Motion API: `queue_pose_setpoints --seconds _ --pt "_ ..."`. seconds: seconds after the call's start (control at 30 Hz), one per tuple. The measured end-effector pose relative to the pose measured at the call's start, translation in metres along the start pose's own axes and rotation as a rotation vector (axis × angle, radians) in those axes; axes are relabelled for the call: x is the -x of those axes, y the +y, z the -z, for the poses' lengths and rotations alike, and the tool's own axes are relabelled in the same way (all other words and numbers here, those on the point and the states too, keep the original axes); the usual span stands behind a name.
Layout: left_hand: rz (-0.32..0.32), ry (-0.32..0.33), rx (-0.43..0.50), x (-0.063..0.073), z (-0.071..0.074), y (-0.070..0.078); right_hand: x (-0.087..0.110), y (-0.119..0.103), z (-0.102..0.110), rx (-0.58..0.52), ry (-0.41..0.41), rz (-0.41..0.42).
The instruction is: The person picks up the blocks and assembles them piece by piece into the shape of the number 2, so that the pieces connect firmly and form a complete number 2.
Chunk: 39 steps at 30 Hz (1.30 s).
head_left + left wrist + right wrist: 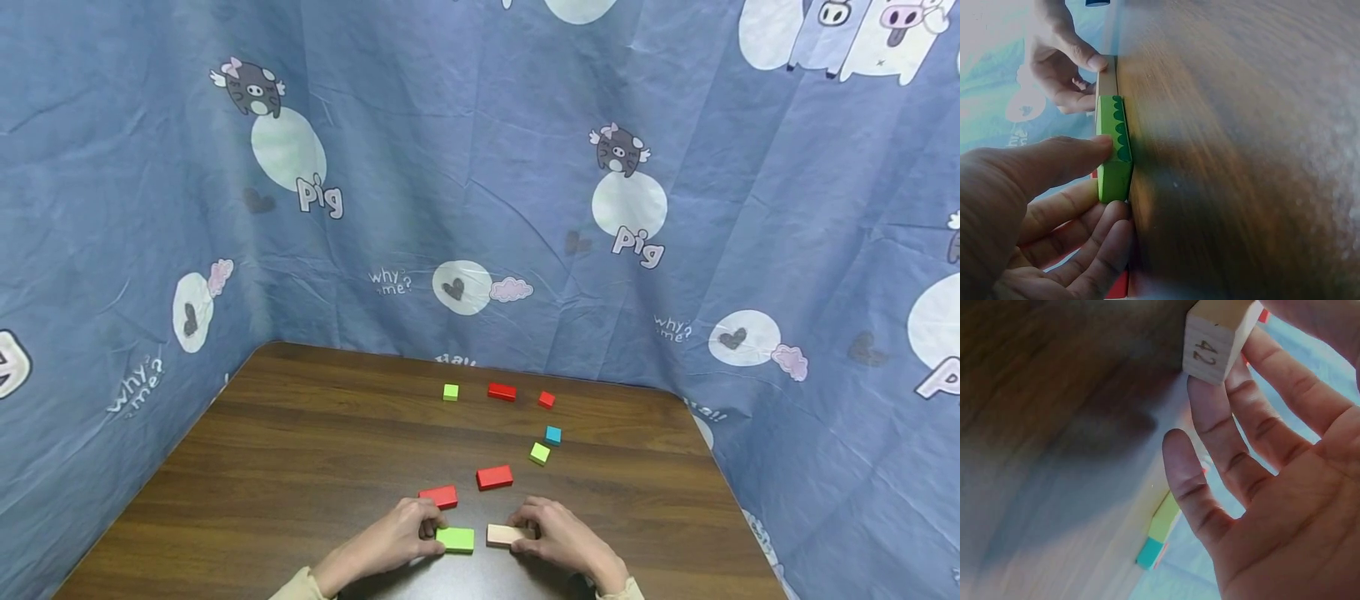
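Note:
Near the front of the table, my left hand point(396, 537) pinches a green rectangular block point(455, 540) by its left end, thumb on the near side and fingers on the far side. Darker green scallops mark one face of that green block point(1113, 131) in the left wrist view. Just to the right, my right hand point(558, 540) holds a plain wooden block point(501, 535) between thumb and fingers. The number 42 shows on the end of this wooden block point(1205, 353) in the right wrist view. A small gap separates the two blocks in the head view.
Beyond my hands lie two red blocks point(495, 477), the left one partly behind my left fingers. Farther back are a green cube point(539, 453), a blue cube point(553, 435), a red cube point(547, 400), a red block point(502, 392) and another green cube point(450, 392). A blue curtain point(465, 208) surrounds the table.

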<state>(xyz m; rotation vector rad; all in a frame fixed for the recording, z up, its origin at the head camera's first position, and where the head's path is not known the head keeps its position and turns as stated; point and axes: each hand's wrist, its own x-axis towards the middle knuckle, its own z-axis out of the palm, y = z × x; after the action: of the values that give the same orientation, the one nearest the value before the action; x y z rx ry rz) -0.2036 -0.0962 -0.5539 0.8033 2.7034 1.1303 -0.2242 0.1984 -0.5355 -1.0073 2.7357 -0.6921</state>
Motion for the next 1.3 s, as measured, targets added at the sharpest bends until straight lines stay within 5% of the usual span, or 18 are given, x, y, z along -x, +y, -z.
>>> queue_pose_setpoints --seconds 0.8,1.3 --pt "-0.018 0.022 0.007 0.0 0.0 0.001 -0.006 -0.011 -0.012 0.047 0.055 0.09" --pt "-0.022 0.019 0.032 0.001 -0.001 0.001 -0.008 -0.012 -0.015 0.053 0.029 0.043"
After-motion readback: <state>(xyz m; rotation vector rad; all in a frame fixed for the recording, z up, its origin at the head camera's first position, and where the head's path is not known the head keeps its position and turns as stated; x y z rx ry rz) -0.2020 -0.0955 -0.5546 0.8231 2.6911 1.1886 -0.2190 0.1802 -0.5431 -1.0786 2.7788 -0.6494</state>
